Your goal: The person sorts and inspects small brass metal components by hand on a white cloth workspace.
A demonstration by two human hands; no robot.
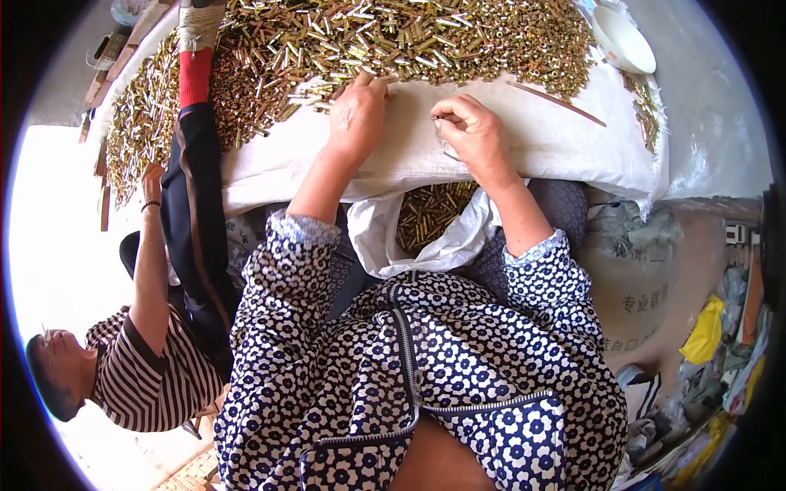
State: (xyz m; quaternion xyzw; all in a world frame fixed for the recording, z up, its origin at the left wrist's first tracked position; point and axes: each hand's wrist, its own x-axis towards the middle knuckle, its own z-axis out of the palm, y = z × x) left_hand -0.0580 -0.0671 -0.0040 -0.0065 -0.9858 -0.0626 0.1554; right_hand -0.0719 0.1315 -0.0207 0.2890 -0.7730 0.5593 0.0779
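Note:
My left hand (359, 114) is at the near edge of a wide heap of brass-coloured metal sleeves (327, 41), its fingers bent down against the pieces. What lies under those fingertips is hidden. To its right, above the white cloth (401, 123), my right hand (475, 135) has thumb and forefinger pinched on a small metal piece (436, 123), too small to make out fully. Between my forearms, a white sack (372, 237) stands open on my lap, with many metal sleeves (430, 217) inside.
Small nut-like rings (540, 49) lie heaped at the right. Beyond them is a white bowl (624, 39); a thin brown stick (557, 102) rests on the cloth. At left sits a person in a striped shirt (155, 368), beside a black-clad limb (196, 180) reaching across the heap. Plastic bags (704, 327) lie at right.

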